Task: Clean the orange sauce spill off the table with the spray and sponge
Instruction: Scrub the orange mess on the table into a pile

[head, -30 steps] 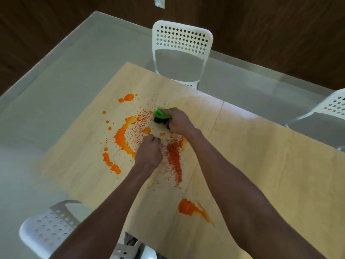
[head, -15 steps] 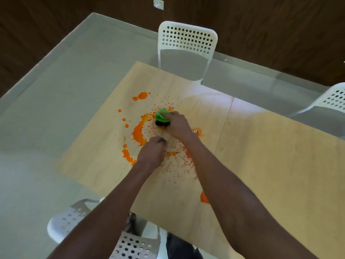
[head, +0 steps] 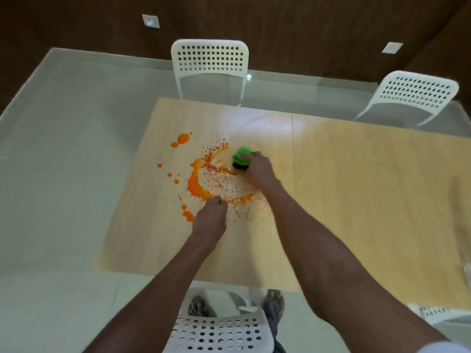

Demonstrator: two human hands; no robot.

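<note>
Off to the left of my left hand (head: 209,217), orange drops and blobs dot the pale wooden table (head: 356,200). The thick curve of the orange sauce spill (head: 195,186) arcs just beyond and to the left of that hand's knuckles. My left hand is clenched into a loose fist holding nothing, its knuckles down on the table at the near edge of the ring of sauce. Between my two hands the wood is peppered with fine orange specks.

Further out and to the right, my right hand (head: 257,170) grips the green sponge (head: 241,156), fingers curled over its top, pressing it onto the table at the far right edge of the spill. A dark layer shows under the green.

A white perforated chair (head: 209,61) stands past the table's far edge, beyond both hands, another chair (head: 413,95) far off to the right, and a third chair's back (head: 219,335) sits below my forearms.
</note>
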